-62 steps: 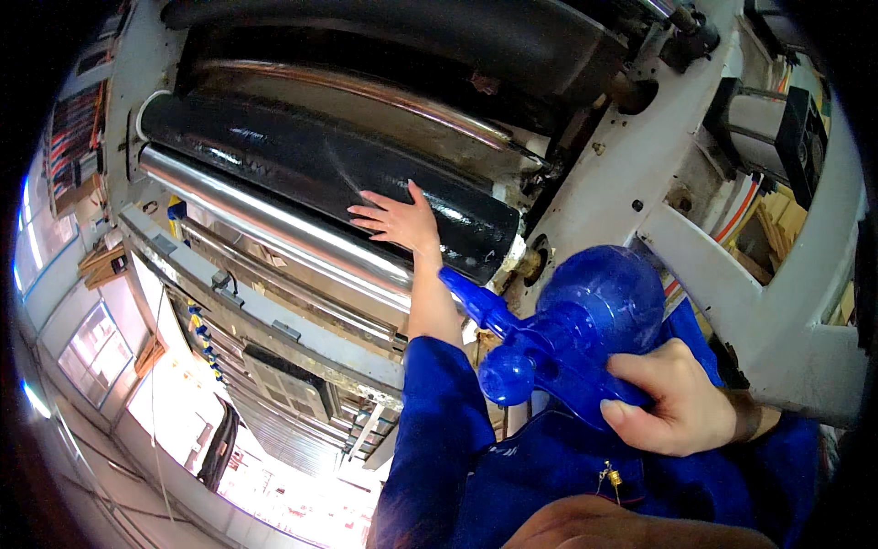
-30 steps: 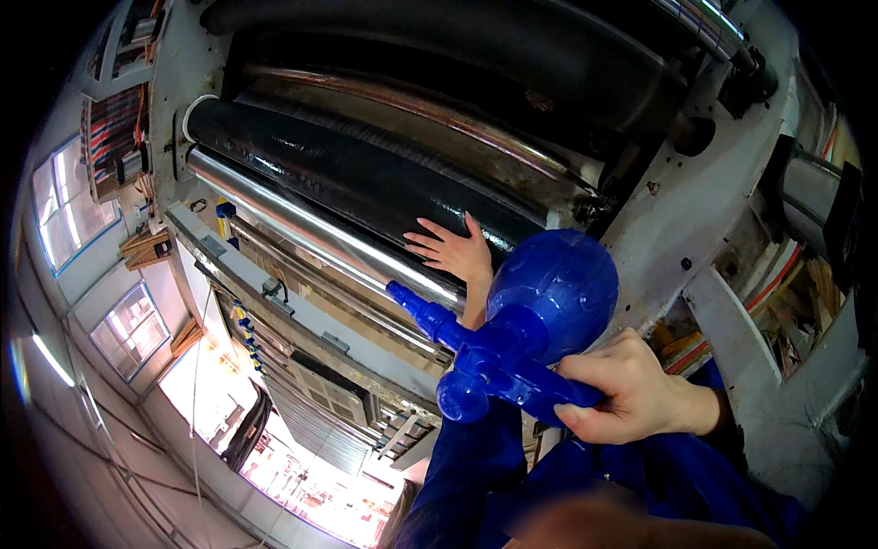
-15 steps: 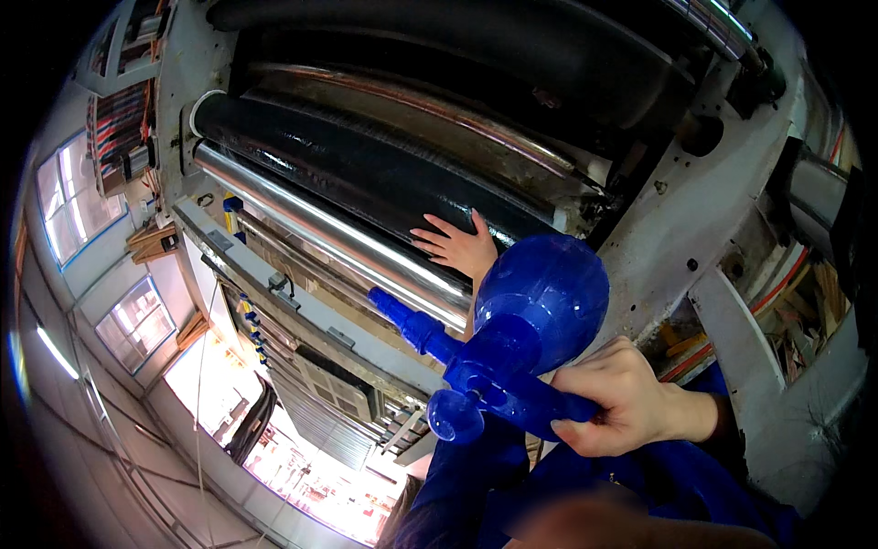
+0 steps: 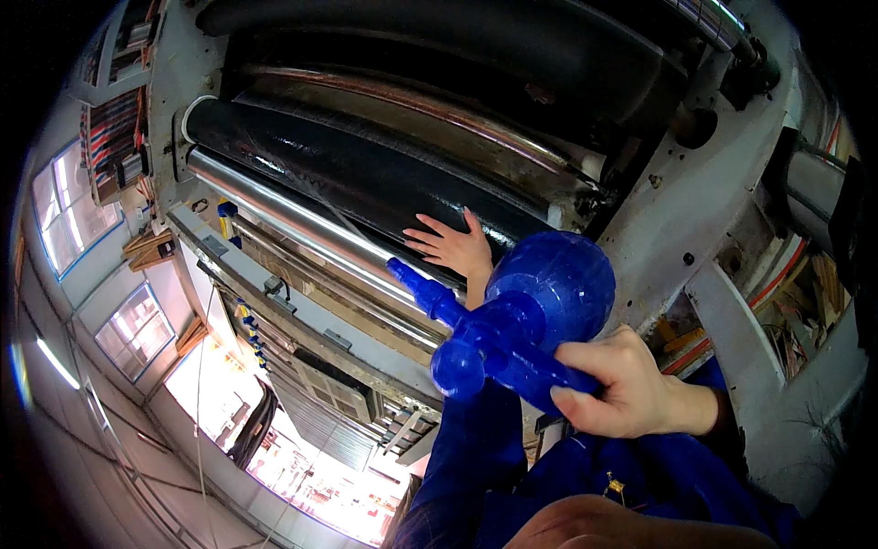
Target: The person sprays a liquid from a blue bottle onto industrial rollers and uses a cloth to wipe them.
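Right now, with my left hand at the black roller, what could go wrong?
Your left hand is spread over the black roller, near the silver roller; if either turned, that hand might get pinched. The blue spray bottle in your right hand points toward the rollers; spray there could make the glossy black roller slippery.

- Toward six o'clock, a left sleeve (image 4: 471,457) in deep blue cloth, long and loosely cut.
- Toward five o'clock, the garment front (image 4: 572,471), the same strong blue, plain and softly creased.
- On that front, also near five o'clock, a small gold-coloured ornament (image 4: 615,486).
- Near the dial's centre, a bare left hand (image 4: 453,247) with slender, tapering fingers.
- At four o'clock, a right hand (image 4: 617,384), bare to the wrist.
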A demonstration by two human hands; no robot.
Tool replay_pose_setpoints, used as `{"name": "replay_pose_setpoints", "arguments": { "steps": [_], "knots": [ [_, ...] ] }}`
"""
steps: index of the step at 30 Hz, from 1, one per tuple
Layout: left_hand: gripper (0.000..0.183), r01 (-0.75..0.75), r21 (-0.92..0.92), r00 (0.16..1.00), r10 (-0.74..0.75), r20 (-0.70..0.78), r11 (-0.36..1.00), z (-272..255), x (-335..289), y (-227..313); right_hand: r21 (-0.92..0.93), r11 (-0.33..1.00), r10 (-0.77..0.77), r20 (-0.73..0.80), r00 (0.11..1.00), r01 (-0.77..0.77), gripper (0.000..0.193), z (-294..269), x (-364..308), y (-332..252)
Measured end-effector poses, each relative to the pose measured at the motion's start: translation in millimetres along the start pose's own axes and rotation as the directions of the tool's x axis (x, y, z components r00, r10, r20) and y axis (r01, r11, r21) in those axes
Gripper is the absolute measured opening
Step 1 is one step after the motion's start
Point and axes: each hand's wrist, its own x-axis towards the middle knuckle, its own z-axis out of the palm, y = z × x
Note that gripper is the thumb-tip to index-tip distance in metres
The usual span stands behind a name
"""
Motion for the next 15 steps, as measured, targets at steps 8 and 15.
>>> {"name": "replay_pose_setpoints", "arguments": {
  "steps": [8, 15],
  "knots": [
    [0.084, -0.038, -0.040, 0.999, 0.037, -0.020, 0.998, -10.8, 3.1, 20.8, 0.130, 0.969, 0.226, -0.127, 0.966, -0.209, 0.032, -10.1, 3.5, 13.7],
    [0.087, 0.008, 0.023, 0.999, -0.007, -0.045, 1.000, 5.2, 2.4, -1.0, 0.271, 0.917, 0.327, -0.098, 0.940, -0.291, 0.036, -9.0, 8.1, 16.8]
  ]
}}
